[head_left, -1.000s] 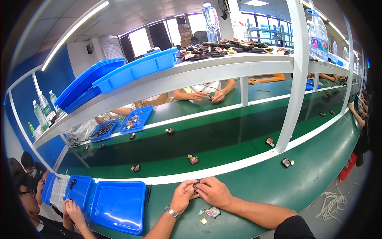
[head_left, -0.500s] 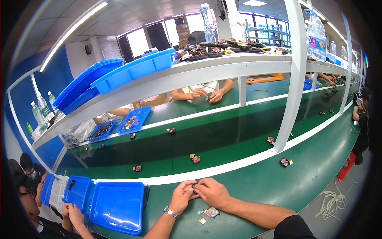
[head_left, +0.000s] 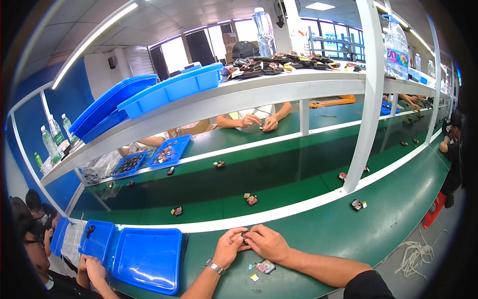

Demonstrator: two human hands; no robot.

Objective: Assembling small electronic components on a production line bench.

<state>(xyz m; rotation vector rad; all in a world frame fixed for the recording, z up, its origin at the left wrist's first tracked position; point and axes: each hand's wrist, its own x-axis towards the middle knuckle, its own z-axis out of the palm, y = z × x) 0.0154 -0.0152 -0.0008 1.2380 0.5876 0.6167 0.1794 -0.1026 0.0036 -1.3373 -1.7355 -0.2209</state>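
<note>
Both my hands meet over the green bench in front of me. My left hand (head_left: 230,249) wears a metal-banded watch at the wrist and pinches a small dark, rounded part (head_left: 245,237). From the other side my right hand (head_left: 269,243) closes its fingers on the same part, hiding much of it. Just below the hands lies a small electronic assembly (head_left: 267,267) with a clear-grey body and loose wires. Beside it rests a little yellow-and-white piece (head_left: 254,277), perhaps joined to it.
Left of my hands stands an empty blue tray (head_left: 147,260), then a smaller blue tray (head_left: 95,239) and a co-worker's hands (head_left: 92,269). Small assemblies (head_left: 251,200) lie along the green belt; another (head_left: 357,205) sits on my bench. A white post (head_left: 366,99) supports the shelf overhead.
The small assemblies on the belt have shifted slightly to the right. My hands keep nearly the same place and grip on the dark part.
</note>
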